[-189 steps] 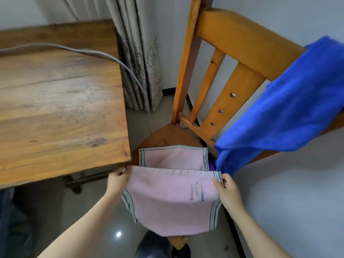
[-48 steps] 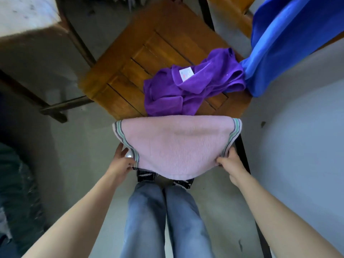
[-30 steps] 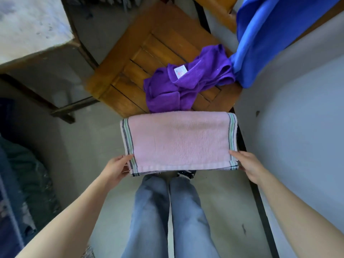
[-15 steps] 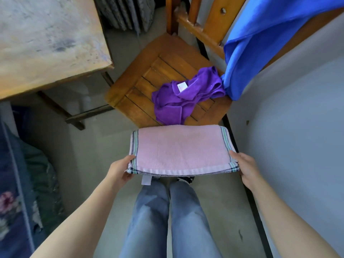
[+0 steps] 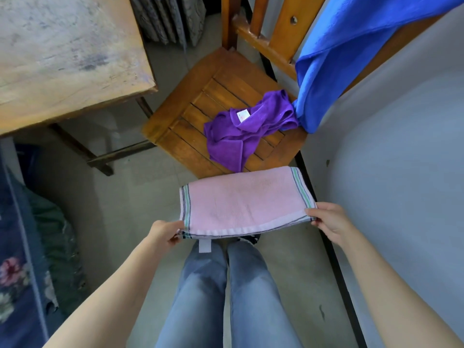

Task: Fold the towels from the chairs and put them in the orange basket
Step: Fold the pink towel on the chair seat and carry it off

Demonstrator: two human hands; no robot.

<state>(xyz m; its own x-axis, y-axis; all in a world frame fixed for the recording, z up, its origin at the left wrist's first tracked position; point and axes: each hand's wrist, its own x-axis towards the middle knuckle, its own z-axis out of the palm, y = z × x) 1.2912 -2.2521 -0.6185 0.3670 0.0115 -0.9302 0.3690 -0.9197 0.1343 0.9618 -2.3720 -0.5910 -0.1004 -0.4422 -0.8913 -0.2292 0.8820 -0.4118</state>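
Note:
I hold a pink towel [image 5: 241, 202] with striped ends, folded into a flat strip, level in the air above my legs. My left hand [image 5: 164, 233] pinches its near left corner and my right hand [image 5: 329, 219] pinches its near right corner. A small white tag hangs from the near edge. On the wooden chair [image 5: 190, 116] seat beyond lies a crumpled purple towel [image 5: 246, 129]. A blue towel [image 5: 346, 46] hangs over the chair's backrest at the upper right. No orange basket is in view.
A wooden table [image 5: 62, 54] juts in at the upper left, its corner close to the chair. A grey wall [image 5: 401, 159] runs along the right. Dark floral fabric [image 5: 17, 259] lies at the left edge. Curtains [image 5: 170, 18] hang behind. My jeans-clad legs [image 5: 226, 292] stand on tiled floor.
The pink towel went from hanging open to folded in a flat strip. In the last half second the view pulled back slightly from the chair; both hands keep their corners.

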